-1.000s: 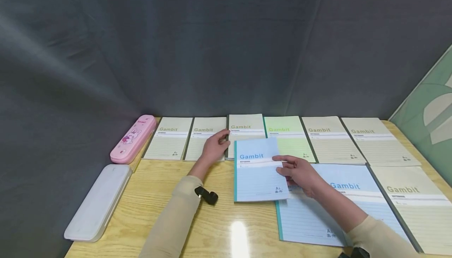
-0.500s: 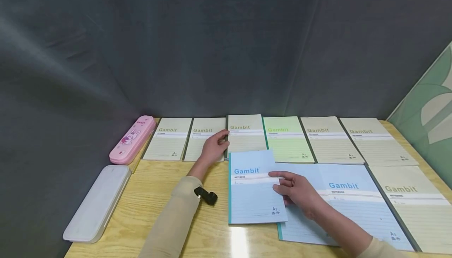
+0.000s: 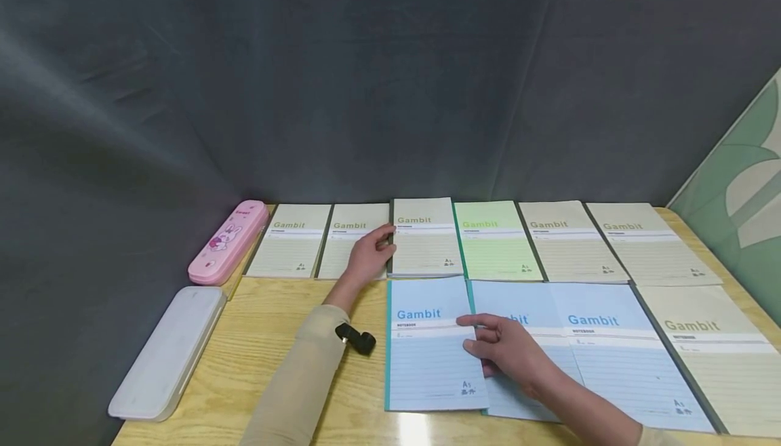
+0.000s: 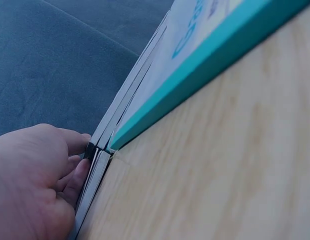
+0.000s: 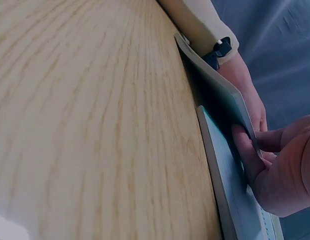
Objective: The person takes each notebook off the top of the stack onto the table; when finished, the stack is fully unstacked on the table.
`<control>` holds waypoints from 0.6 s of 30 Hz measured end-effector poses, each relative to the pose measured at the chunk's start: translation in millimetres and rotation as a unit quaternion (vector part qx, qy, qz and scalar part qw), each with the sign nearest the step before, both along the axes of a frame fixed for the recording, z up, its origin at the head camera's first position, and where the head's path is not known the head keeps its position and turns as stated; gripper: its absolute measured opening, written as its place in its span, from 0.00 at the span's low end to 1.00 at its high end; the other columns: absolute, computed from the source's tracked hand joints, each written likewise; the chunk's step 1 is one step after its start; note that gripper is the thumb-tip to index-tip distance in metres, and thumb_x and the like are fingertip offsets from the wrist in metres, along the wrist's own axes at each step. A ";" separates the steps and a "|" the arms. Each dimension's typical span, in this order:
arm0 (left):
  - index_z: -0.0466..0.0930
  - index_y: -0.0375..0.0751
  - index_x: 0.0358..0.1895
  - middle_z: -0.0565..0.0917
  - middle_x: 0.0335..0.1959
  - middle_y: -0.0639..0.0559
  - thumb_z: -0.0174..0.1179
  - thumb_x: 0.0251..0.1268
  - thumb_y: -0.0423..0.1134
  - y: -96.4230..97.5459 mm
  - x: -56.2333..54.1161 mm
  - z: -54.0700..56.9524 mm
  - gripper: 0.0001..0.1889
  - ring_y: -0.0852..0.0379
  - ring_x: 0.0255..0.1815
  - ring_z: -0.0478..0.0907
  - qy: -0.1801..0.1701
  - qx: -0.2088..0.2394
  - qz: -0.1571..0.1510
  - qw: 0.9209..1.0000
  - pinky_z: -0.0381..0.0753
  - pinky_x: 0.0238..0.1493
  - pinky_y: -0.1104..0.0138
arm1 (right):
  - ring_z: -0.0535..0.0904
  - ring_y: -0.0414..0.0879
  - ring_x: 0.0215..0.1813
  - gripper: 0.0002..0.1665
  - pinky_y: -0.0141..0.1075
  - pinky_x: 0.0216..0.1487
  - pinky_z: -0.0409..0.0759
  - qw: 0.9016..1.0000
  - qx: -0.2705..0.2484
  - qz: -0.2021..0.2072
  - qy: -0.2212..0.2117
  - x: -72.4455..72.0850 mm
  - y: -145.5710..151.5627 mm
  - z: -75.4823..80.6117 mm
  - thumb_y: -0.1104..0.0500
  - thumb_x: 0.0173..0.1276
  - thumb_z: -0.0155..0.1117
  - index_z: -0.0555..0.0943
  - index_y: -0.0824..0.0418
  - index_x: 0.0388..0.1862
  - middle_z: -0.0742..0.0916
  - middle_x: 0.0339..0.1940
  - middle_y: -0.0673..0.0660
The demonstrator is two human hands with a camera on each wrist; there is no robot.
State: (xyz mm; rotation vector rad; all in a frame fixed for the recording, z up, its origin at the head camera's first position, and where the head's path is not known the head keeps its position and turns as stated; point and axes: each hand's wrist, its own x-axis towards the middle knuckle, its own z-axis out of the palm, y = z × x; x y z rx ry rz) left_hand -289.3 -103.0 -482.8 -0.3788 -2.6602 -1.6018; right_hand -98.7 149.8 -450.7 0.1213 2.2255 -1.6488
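My right hand point(image 3: 509, 352) pinches the right edge of a blue Gambit notebook point(image 3: 427, 358) with a teal spine, over the front middle of the table. In the right wrist view that notebook point(image 5: 215, 80) is tilted, its held edge raised above another blue notebook point(image 5: 227, 172). A further blue notebook point(image 3: 628, 365) lies to the right. My left hand point(image 3: 367, 256) rests in the back row, fingertips touching the dark spine of a cream notebook point(image 3: 425, 249). In the left wrist view the left hand's fingers point(image 4: 77, 142) meet that spine; its palm faces partly away.
Along the back lie more cream notebooks point(image 3: 289, 249) and a green one point(image 3: 497, 246). At front right is a cream notebook point(image 3: 708, 365). A pink pencil case point(image 3: 228, 242) and a white case point(image 3: 167, 354) line the left edge. A dark curtain point(image 3: 366, 80) hangs behind the table.
My right hand has brought the blue notebook toward me, lower and slightly left, off the back row and beside the other blue notebooks. The left hand has stayed in place.
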 end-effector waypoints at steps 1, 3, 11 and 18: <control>0.76 0.41 0.69 0.72 0.73 0.50 0.61 0.73 0.33 -0.1 0.5 0.3 0.23 0.48 0.62 0.79 -0.001 0.002 0.000 1.000 0.78 0.62 0.61 | 0.84 0.48 0.32 0.28 0.38 0.28 0.82 1.000 0.004 0.002 0.000 0.0 -0.4 0.2 0.63 0.70 0.68 0.76 0.66 0.67 0.90 0.34 0.58; 0.76 0.41 0.69 0.72 0.73 0.50 0.60 0.73 0.32 -0.4 0.7 0.6 0.23 0.47 0.62 0.79 0.000 0.004 0.000 1.000 0.78 0.62 0.61 | 0.84 0.48 0.33 0.28 0.39 0.29 0.83 1.000 0.015 0.006 0.005 -0.3 -1.3 0.6 0.62 0.69 0.69 0.77 0.65 0.67 0.89 0.34 0.57; 0.76 0.41 0.69 0.72 0.73 0.50 0.60 0.73 0.32 0.0 2.2 3.3 0.23 0.48 0.61 0.79 0.002 -0.003 0.005 1.000 0.78 0.62 0.60 | 0.82 0.47 0.23 0.26 0.37 0.27 0.82 0.990 0.130 0.015 0.062 -1.4 -10.4 4.2 0.62 0.60 0.77 0.83 0.59 0.58 0.82 0.33 0.54; 0.77 0.42 0.69 0.74 0.71 0.49 0.61 0.72 0.32 0.7 1.4 2.6 0.23 0.48 0.61 0.80 -0.001 -0.004 0.011 1.000 0.78 0.62 0.60 | 0.75 0.43 0.14 0.28 0.34 0.27 0.73 0.949 0.281 0.061 0.133 -2.0 -19.8 15.5 0.59 0.54 0.82 0.83 0.55 0.55 0.81 0.23 0.47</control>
